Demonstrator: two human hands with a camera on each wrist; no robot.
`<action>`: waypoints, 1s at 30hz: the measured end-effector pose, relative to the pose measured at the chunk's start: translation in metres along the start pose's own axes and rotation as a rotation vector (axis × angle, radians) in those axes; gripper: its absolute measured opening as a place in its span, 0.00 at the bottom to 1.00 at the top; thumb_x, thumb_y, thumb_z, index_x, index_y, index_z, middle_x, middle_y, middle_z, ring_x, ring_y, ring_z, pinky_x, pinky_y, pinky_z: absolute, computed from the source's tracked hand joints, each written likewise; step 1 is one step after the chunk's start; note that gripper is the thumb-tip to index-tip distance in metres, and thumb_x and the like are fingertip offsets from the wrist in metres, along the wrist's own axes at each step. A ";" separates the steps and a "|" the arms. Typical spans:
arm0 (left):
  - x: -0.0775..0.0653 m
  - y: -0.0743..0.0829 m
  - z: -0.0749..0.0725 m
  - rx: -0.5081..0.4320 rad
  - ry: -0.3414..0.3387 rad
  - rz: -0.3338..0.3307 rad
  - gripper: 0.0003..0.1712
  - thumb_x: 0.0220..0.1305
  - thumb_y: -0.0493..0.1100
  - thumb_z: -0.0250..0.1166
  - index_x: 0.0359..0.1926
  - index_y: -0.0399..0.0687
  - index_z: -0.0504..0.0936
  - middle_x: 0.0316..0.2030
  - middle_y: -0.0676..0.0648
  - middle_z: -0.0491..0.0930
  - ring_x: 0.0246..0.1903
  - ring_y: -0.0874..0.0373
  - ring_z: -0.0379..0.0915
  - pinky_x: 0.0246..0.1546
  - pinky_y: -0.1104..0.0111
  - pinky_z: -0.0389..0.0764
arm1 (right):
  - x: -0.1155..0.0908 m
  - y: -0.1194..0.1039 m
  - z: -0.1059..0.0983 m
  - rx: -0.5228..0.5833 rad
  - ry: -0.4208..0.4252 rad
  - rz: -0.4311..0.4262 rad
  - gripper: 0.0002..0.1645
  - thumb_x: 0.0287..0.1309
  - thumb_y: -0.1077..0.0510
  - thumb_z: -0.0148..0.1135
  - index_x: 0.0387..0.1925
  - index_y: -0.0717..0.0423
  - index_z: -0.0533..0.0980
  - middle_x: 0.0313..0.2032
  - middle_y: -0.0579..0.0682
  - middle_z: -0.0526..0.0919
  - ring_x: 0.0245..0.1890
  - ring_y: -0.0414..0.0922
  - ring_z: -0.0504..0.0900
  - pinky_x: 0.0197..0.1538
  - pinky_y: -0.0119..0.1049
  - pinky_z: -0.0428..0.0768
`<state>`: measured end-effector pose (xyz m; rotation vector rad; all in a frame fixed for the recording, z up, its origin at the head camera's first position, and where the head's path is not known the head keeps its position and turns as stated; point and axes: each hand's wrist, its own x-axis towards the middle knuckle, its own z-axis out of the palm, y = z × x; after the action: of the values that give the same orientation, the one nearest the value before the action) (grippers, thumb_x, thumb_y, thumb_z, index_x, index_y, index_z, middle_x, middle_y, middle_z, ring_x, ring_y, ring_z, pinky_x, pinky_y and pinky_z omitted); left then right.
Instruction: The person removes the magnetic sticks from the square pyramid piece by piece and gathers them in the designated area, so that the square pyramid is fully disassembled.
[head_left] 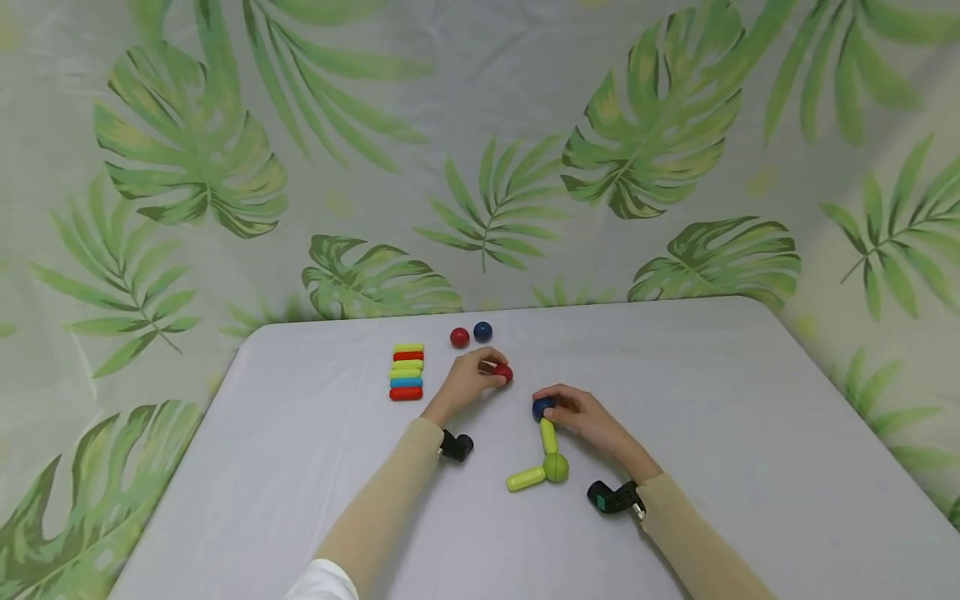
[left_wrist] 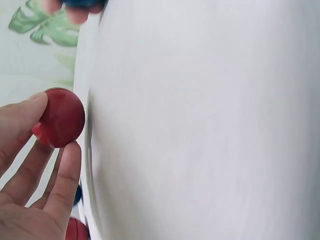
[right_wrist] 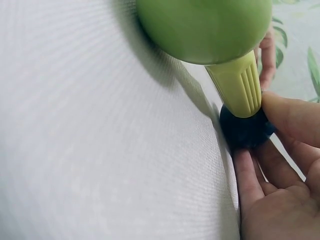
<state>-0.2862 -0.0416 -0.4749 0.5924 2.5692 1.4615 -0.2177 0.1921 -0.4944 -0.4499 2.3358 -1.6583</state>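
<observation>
Between thumb and fingers, my left hand pinches a red ball. My right hand grips a dark blue ball, which sits at the far end of a yellow-green rod. That rod runs to a green ball, and a second yellow-green rod sticks out from the green ball to the left. In the right wrist view the green ball looms large at the top, with the ribbed rod meeting the blue ball under my thumb.
Left of my left hand lies a column of yellow, red and blue rods. Behind that hand sit another red ball and another blue ball. The white table ends at a leaf-patterned cloth.
</observation>
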 end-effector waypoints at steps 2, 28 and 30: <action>0.000 -0.004 -0.006 -0.024 0.061 -0.027 0.12 0.60 0.34 0.67 0.46 0.42 0.80 0.45 0.46 0.80 0.46 0.51 0.77 0.49 0.64 0.77 | -0.001 0.000 0.000 0.000 0.002 0.004 0.19 0.65 0.57 0.58 0.57 0.58 0.74 0.59 0.56 0.73 0.61 0.53 0.68 0.63 0.52 0.63; -0.024 0.015 -0.021 0.083 0.019 0.127 0.13 0.61 0.34 0.66 0.47 0.39 0.79 0.44 0.40 0.76 0.43 0.49 0.74 0.46 0.63 0.77 | -0.012 -0.037 0.002 0.017 -0.013 -0.002 0.19 0.65 0.65 0.55 0.56 0.68 0.72 0.58 0.63 0.72 0.61 0.59 0.67 0.63 0.55 0.62; -0.040 0.024 -0.011 0.054 -0.228 0.184 0.13 0.60 0.35 0.66 0.47 0.41 0.79 0.44 0.43 0.77 0.41 0.53 0.75 0.44 0.67 0.77 | -0.012 -0.037 0.002 0.021 -0.012 0.002 0.19 0.65 0.65 0.55 0.56 0.68 0.72 0.58 0.64 0.72 0.61 0.59 0.68 0.63 0.56 0.62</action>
<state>-0.2465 -0.0550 -0.4519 0.9654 2.4366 1.2903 -0.2021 0.1834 -0.4598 -0.4522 2.3071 -1.6731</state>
